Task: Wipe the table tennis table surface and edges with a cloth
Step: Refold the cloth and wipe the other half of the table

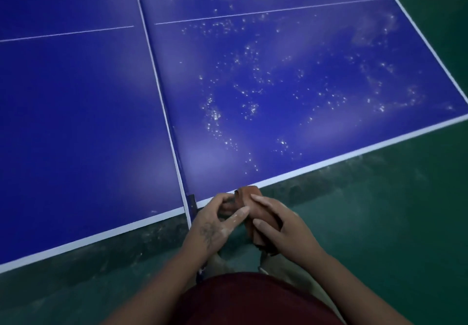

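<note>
A blue table tennis table (76, 122) with white lines fills the upper view. Its right half (291, 83) is speckled with white dust and smears. The left half looks clean. A folded reddish-brown cloth (247, 194) is held just off the near white edge (316, 166), by the net line. My left hand (217, 219) pinches the cloth from the left with curled fingers. My right hand (277, 225) wraps its fingers over the cloth from the right. Most of the cloth is hidden between the two hands.
The net line (157, 83) runs from top centre down to a dark net clamp (191, 201) at the near edge. Green floor (392, 223) lies below and right of the table, with dusty marks along the table's shadow. My dark red shirt (253, 302) shows at the bottom.
</note>
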The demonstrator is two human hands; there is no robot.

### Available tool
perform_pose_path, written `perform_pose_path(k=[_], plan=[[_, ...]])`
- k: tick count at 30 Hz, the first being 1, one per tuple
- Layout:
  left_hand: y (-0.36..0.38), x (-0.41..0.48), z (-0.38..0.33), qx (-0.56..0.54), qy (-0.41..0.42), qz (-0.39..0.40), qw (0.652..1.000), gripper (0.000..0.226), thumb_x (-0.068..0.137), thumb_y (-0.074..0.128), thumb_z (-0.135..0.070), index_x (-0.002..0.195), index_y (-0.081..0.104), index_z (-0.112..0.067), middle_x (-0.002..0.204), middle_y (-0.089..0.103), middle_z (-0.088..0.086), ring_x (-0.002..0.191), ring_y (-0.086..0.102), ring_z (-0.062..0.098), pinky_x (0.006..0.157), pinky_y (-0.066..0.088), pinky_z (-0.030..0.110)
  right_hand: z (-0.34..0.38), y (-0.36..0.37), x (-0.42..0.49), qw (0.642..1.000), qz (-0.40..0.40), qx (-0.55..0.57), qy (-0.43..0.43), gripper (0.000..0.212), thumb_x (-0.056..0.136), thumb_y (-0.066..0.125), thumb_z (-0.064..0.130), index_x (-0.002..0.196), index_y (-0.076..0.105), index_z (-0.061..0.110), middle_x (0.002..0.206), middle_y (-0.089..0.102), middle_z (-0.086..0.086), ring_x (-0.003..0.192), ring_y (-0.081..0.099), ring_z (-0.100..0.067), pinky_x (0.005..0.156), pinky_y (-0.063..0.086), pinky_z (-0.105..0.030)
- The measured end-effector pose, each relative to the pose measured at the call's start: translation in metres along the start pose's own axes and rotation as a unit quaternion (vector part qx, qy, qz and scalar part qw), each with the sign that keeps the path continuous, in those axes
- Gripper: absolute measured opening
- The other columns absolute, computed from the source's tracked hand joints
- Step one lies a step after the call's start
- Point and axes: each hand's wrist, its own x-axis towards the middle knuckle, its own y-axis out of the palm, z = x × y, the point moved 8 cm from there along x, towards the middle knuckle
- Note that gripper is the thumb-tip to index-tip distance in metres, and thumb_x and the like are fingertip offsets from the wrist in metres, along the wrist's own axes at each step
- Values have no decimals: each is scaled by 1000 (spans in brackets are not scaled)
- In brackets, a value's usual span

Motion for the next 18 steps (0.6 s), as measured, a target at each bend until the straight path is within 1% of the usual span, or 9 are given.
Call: perform_pose_path(k=[2, 5, 6, 8, 10, 12, 14, 16, 18], plan=[[3, 11, -6, 13, -7, -22, 1000, 38, 89, 83, -61, 111, 70, -33, 103, 79, -20, 97, 75, -2, 85, 57, 20, 4, 1, 17, 999, 27, 6, -17, 55, 98, 67, 40, 151, 55, 49, 147, 57, 29, 134, 56, 4, 109, 44, -17], [6, 25, -14, 24, -35, -91, 995, 27, 94, 85, -45, 98, 68, -23, 89, 76, -5, 86, 72, 15, 74, 55, 28, 5, -5, 37, 996, 71, 39, -33, 50, 103, 62, 28, 149, 58, 46, 148, 59, 25, 138, 55, 1, 114, 42, -19], [8, 28, -18, 24, -39, -111, 993, 25, 95, 85, -38, 96, 67, -21, 87, 74, -2, 84, 71, 20, 74, 54, 31, 3, -10, 43, 995, 83, 46, -32, 48, 102, 59, 27, 145, 60, 49, 144, 62, 25, 133, 59, 1, 112, 45, -22], [14, 33, -24, 27, -43, -138, 989, 19, 96, 84, -27, 97, 67, -17, 88, 73, 2, 86, 70, 25, 77, 55, 38, -4, -26, 57, 994, 96, 39, -22, 45, 97, 56, 26, 134, 61, 51, 119, 72, 20, 104, 68, -2, 95, 57, -36], [22, 37, -26, 21, -40, -163, 986, 19, 96, 84, -21, 92, 66, -24, 80, 68, -10, 77, 64, 14, 71, 50, 33, -12, -46, 72, 995, 99, 13, -23, 53, 90, 60, 19, 128, 55, 56, 107, 73, 17, 88, 68, -6, 82, 58, -45], [36, 39, -32, 23, -19, -166, 986, 29, 97, 83, -16, 86, 61, -32, 72, 61, -19, 69, 54, 0, 67, 42, 20, -14, -64, 87, 991, 105, -43, -71, 76, 87, 68, 12, 132, 44, 67, 135, 60, 28, 116, 62, -1, 96, 54, -35], [51, 44, -42, 42, 15, -165, 985, 26, 95, 80, -12, 85, 62, -28, 75, 61, -14, 71, 55, 1, 68, 44, 19, -17, -76, 105, 977, 136, -101, -130, 91, 87, 78, 16, 149, 34, 66, 164, 33, 26, 148, 37, -1, 114, 41, -31], [58, 50, -52, 55, 37, -181, 981, 20, 94, 76, -7, 85, 63, -19, 81, 62, 0, 73, 58, 14, 71, 49, 32, -21, -80, 124, 958, 165, -160, -170, 93, 87, 84, 23, 158, 34, 58, 173, 16, 19, 158, 21, -11, 122, 31, -38], [58, 58, -52, 64, 31, -199, 977, 19, 92, 75, -9, 84, 63, -20, 83, 62, 4, 77, 60, 29, 72, 51, 44, -19, -80, 141, 941, 149, -211, -217, 80, 87, 87, 28, 154, 49, 48, 178, 13, 8, 162, 17, -23, 123, 23, -49]])
